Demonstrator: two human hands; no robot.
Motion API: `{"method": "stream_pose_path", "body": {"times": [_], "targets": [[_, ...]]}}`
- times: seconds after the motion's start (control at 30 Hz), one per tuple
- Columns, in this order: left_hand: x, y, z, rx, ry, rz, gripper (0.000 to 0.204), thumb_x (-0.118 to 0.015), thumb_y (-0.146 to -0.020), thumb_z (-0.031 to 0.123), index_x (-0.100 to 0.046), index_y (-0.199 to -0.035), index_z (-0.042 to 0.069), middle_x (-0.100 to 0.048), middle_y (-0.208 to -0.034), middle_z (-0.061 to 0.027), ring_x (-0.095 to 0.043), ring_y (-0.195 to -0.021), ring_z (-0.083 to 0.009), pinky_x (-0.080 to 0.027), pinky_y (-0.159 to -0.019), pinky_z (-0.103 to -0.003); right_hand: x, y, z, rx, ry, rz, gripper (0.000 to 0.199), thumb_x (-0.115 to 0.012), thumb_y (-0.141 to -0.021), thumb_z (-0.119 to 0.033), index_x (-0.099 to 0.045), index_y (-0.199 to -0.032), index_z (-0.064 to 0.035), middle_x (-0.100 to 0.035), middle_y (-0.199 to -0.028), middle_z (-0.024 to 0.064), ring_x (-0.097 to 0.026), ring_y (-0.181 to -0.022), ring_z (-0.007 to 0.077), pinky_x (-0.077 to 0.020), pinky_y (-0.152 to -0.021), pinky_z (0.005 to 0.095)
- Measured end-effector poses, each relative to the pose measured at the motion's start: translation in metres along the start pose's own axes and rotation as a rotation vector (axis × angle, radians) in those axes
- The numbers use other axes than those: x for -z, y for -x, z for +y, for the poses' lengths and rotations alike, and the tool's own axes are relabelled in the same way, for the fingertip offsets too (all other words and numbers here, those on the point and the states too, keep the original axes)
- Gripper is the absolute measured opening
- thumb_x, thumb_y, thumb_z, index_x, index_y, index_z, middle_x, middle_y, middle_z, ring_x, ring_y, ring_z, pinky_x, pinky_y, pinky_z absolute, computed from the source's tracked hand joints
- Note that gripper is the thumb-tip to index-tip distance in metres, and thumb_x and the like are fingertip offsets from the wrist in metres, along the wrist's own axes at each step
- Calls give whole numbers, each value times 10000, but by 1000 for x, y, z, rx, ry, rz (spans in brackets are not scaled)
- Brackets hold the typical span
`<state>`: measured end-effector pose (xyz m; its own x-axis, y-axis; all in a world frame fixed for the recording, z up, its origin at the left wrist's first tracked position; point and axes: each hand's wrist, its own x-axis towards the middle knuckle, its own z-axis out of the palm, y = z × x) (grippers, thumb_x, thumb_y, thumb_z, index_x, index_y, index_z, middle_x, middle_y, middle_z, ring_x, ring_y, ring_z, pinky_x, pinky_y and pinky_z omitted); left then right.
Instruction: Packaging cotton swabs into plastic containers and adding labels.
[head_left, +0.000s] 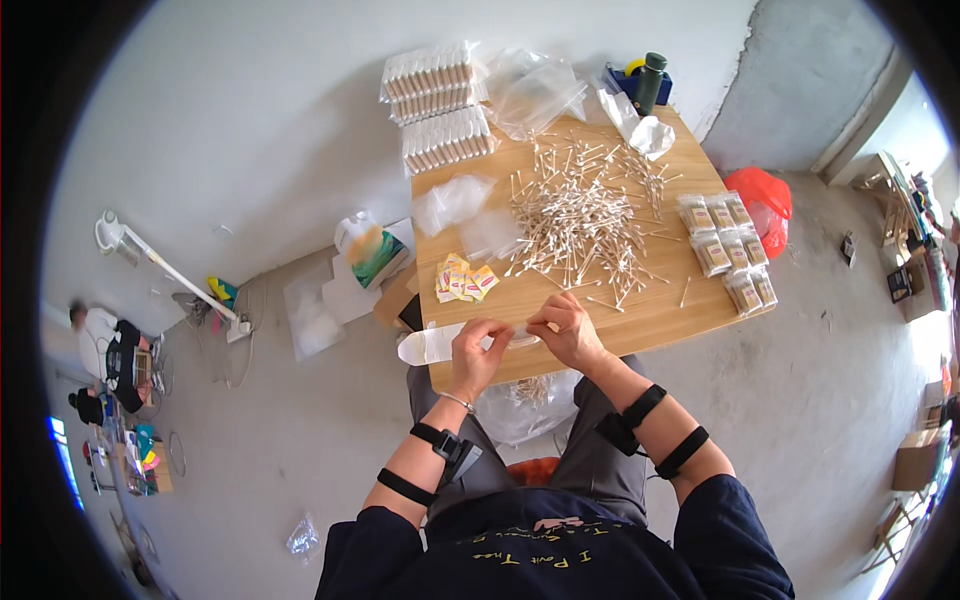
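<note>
- At the far left, a seated person (97,340) in a white top shows near the wall, well apart from the table.
- Next comes a white lamp (120,240) with a long slanting stem, then a white-and-green bag (375,252) beside the table's left side.
- At the near left corner of the wooden table (470,378), a white strip (415,346) pokes out past the edge, close to the left hand.
- Behind it lie scattered yellow cards (462,278), clear plastic bags (455,203) and, at the back, stacked packs of cotton swabs (445,138).
- The left hand (478,350) is over the near edge, thumb and fingers pinching one end of a small whitish piece (522,338); its exact kind is too small to tell.
- This piece spans the short gap between both hands, above the front edge. Below it, a clear bag of swabs (510,415) sits between the person's legs.
- The right hand (570,332) pinches the other end, fingertips drawn together.
- Beyond the hands spreads a heap of loose cotton swabs (580,232).
- At the back right stand a blue tape dispenser (620,82) and a dark green bottle (649,86), with crumpled white paper (652,138) nearer.
- Along the right side lie small filled packets (712,254); a red plastic bag (768,200) shows just beyond.
</note>
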<state>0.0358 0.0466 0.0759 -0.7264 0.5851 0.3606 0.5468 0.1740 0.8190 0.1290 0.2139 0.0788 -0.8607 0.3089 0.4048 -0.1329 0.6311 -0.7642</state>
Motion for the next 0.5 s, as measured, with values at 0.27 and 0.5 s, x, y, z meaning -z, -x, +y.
{"method": "stream_pose_path", "body": {"times": [0.27, 0.5], "targets": [[14, 11, 36, -119, -59, -55, 68, -713, -796, 39, -664, -832, 9, -649, -787, -101, -621, -752, -245, -497, -687, -329, 19, 11, -33, -71, -121, -120, 58, -700, -753, -75, -676, -798, -48, -600, -777, 118, -580, -811, 316, -469, -786, 399], [12, 31, 58, -8, 34, -117, 48, -686, -814, 15, -655, -847, 0, -652, -805, -113, -624, -744, -237, -494, -688, -319, 31, 29, -46, -30, -73, -187, 92, -682, -781, -139, -664, -807, -52, -605, -812, 114, -581, -896, 318, -474, -805, 405]]}}
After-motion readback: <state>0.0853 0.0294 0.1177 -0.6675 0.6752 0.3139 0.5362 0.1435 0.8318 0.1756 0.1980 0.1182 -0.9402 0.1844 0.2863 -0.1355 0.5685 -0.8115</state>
